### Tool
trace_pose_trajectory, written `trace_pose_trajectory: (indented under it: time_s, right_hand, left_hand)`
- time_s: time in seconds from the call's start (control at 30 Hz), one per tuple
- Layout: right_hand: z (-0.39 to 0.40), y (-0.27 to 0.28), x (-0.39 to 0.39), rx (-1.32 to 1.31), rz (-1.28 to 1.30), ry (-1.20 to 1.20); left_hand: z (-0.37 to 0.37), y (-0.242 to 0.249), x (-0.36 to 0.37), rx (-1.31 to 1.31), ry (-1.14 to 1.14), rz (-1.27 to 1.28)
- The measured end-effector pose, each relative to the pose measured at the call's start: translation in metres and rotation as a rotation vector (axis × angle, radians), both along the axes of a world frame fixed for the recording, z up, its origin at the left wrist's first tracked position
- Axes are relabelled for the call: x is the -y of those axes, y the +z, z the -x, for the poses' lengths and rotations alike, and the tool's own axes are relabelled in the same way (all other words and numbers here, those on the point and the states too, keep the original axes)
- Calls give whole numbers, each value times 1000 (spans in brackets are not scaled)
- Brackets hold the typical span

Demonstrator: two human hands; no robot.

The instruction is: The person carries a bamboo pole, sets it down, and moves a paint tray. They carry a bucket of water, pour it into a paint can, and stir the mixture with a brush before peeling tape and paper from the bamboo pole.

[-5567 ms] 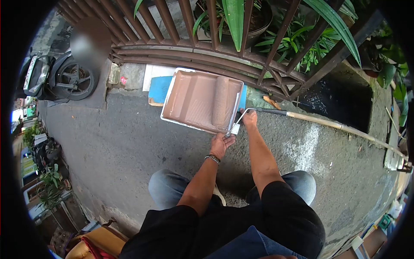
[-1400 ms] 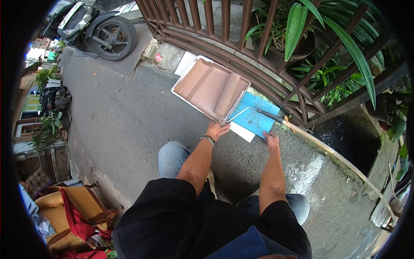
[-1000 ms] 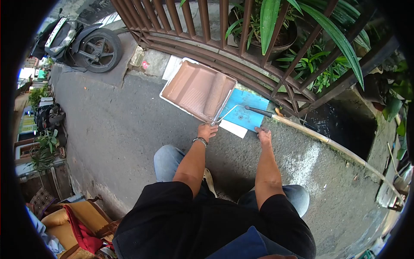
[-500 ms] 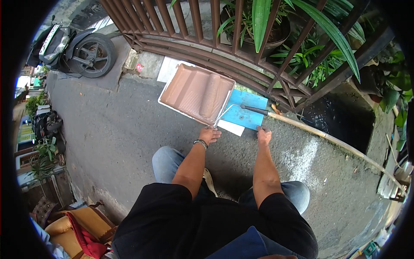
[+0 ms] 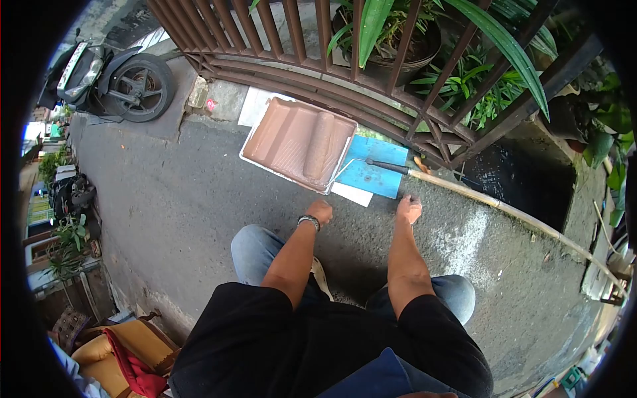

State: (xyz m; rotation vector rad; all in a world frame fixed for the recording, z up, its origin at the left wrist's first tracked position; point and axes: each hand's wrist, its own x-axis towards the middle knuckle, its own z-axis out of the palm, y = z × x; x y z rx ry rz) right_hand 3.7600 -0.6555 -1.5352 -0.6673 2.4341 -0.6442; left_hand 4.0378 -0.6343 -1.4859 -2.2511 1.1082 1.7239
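Note:
A paint tray (image 5: pixel 273 142), coated in brownish-pink paint, lies on the pavement by the fence. The paint roller (image 5: pixel 321 147) rests in its right part, with a black grip (image 5: pixel 388 166) joined to a long bamboo pole (image 5: pixel 478 195). Under the wire frame and grip is a blue board (image 5: pixel 379 184); a white sheet (image 5: pixel 353 194) sticks out beside it. My left hand (image 5: pixel 321 211), with a bracelet at the wrist, is closed just below the tray's near corner. My right hand (image 5: pixel 409 209) has its fingers curled, just off the board's near right corner. Neither hand shows anything held.
A brown metal fence (image 5: pixel 312 83) runs behind the tray, with potted plants (image 5: pixel 405 56) beyond it. A dark drain opening (image 5: pixel 521 186) lies to the right. A motorbike (image 5: pixel 109 83) stands at the upper left; an orange-brown chair (image 5: pixel 133 348) is at the lower left.
My left hand has drawn back from the tray's near corner and its spread fingers have closed. My right hand has let go of the blue board's edge and curled. Tray and roller stay put.

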Motion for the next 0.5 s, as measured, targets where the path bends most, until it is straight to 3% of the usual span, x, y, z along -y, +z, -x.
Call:
trace_pose_trajectory:
  time_s: [0.07, 0.17, 0.27, 0.33, 0.37, 0.4, 0.5]
  right_hand:
    - [4, 1, 1, -24, -8, 2]
    - [3, 7, 5, -16, -32, 24]
    - [15, 13, -1, 17, -94, 130]
    - [27, 11, -19, 49, -103, 297]
    - [34, 12, -32, 147, -153, 262]
    - [43, 14, -47, 246, -205, 226]
    - [72, 39, -93, 294, -333, 274]
  left_hand:
    - [15, 28, 4, 182, -583, 137]
    - [28, 84, 7, 35, -831, 311]
    - [32, 181, -2, -135, -894, 482]
    - [17, 169, -20, -295, -816, 361]
    - [14, 169, -27, -380, -778, 287]
    - [22, 180, -27, -238, -880, 110]
    - [43, 191, -60, -224, -883, 71]
